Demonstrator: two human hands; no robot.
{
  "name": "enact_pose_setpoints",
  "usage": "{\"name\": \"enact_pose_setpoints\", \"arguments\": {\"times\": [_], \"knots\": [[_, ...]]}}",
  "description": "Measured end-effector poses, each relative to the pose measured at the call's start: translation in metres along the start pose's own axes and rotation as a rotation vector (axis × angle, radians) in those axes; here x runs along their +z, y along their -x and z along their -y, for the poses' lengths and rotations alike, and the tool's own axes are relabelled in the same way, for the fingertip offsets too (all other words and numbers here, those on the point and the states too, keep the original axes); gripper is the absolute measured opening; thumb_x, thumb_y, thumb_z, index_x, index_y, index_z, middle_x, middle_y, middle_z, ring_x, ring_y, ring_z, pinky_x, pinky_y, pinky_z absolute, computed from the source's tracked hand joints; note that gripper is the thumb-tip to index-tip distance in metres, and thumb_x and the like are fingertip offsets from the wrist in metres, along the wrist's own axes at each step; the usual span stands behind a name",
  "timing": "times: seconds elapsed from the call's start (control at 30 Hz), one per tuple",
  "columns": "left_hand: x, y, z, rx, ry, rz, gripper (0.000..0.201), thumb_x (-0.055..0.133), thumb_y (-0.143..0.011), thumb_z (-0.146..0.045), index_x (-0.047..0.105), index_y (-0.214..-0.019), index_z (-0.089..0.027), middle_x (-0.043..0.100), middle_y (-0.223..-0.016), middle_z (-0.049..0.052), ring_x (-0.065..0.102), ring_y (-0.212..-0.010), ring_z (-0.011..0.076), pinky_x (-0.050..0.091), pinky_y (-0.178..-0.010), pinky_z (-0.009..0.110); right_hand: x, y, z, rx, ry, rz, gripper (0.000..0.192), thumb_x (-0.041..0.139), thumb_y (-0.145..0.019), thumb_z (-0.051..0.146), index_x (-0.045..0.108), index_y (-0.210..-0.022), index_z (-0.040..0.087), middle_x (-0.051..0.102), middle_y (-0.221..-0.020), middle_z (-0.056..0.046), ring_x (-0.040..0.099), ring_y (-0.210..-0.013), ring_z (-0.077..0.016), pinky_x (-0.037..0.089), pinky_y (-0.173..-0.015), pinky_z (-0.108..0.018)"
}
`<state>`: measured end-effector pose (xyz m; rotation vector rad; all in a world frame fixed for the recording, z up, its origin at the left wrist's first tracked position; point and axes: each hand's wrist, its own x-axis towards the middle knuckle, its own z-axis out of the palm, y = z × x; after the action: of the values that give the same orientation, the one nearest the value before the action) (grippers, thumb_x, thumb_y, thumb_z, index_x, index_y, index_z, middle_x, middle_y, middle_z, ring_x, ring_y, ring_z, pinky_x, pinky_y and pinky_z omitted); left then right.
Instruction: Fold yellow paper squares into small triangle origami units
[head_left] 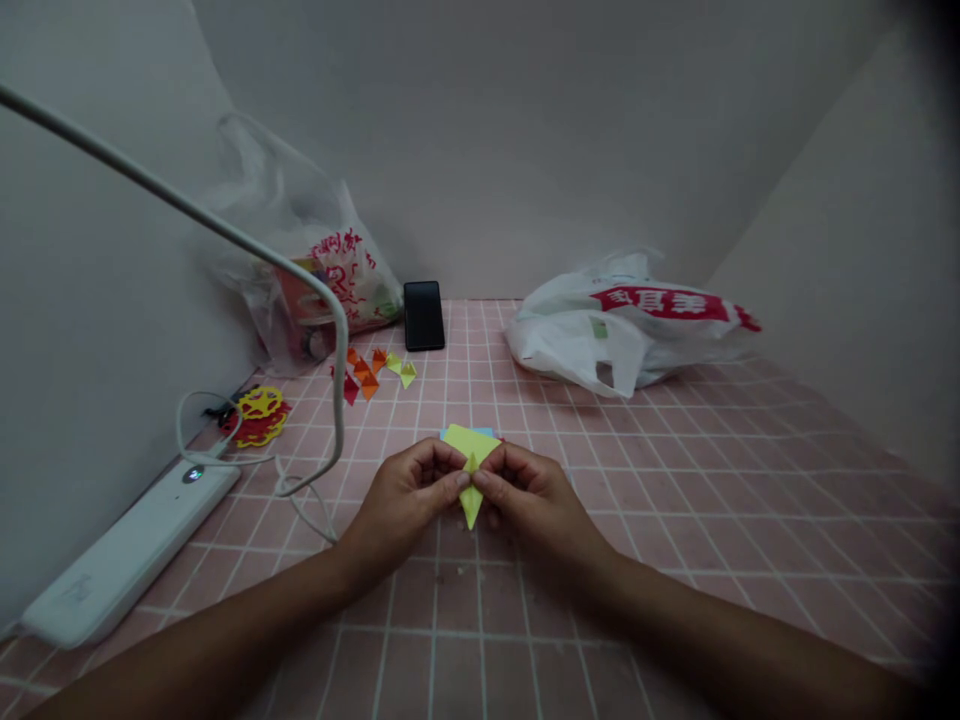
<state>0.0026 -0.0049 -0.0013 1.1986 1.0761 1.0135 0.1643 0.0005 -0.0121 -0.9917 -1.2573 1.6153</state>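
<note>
Hands meet at the middle of the head view, over the pink gridded tabletop (675, 500). Your left hand (405, 500) and your right hand (529, 500) both close on one small folded yellow paper (471, 503), thumb and fingertips pinched tight from either side. The piece sits between the two hands, its lower point hanging down toward you and its upper tip rising between your thumbs. Neither grip shows any gap; the fingers press straight onto the paper, and the hands almost touch each other at the knuckles.

Just beyond your fingers lies a small stack of square sheets (469, 438), a yellow one on top with a blue edge showing under it. Farther off and to the left sits a scatter of folded triangles (373, 372), orange, red and yellow. A black phone (424, 315) lies flat at the far edge near the wall. A white plastic bag with red print (630, 325) rests far right, and a clear bag (315, 270) stands far left. A white desk lamp (127, 555) lies along the left wall, its thin arm arching over the table, with red and yellow paper cutouts (260, 415) beside its cord.
</note>
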Motion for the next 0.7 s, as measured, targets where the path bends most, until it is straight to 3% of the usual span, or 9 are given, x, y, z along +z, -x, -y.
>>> {"name": "enact_pose_setpoints", "arguments": {"times": [0.3,0.53,0.7], "knots": [[-0.0029,-0.002,-0.0048,-0.114,-0.003,0.032,0.024,0.073,-0.071,-0.033,0.059,-0.077,-0.015,0.059,-0.07,-0.003,0.054,-0.061,0.0105,0.042,-0.061,0.024,0.0,-0.0019,-0.0003,0.04,0.012,0.072,0.021,0.062,-0.081,0.034,0.054,-0.071,0.018,0.058,-0.052,0.005,0.05,-0.043,-0.0079,0.036,-0.045,-0.021],[-0.0057,-0.0047,-0.0047,-0.176,-0.094,0.193,0.023,0.071,-0.07,-0.031,0.055,-0.076,-0.016,0.056,-0.068,-0.003,0.052,-0.06,0.0111,0.038,-0.059,0.025,-0.001,-0.0034,-0.0021,0.12,0.012,0.128,0.026,0.064,-0.08,0.042,0.048,-0.078,0.021,0.055,-0.05,0.006,0.048,-0.037,-0.0089,0.032,-0.037,-0.018],[-0.0051,-0.005,-0.0025,-0.142,-0.057,0.223,0.025,0.072,-0.069,-0.025,0.051,-0.082,-0.018,0.052,-0.07,-0.005,0.05,-0.063,0.0104,0.037,-0.06,0.024,-0.0037,-0.0044,-0.0001,-0.027,0.147,0.105,0.019,0.064,-0.08,0.032,0.052,-0.071,0.02,0.054,-0.061,0.004,0.048,-0.05,-0.0095,0.037,-0.046,-0.022]]}}
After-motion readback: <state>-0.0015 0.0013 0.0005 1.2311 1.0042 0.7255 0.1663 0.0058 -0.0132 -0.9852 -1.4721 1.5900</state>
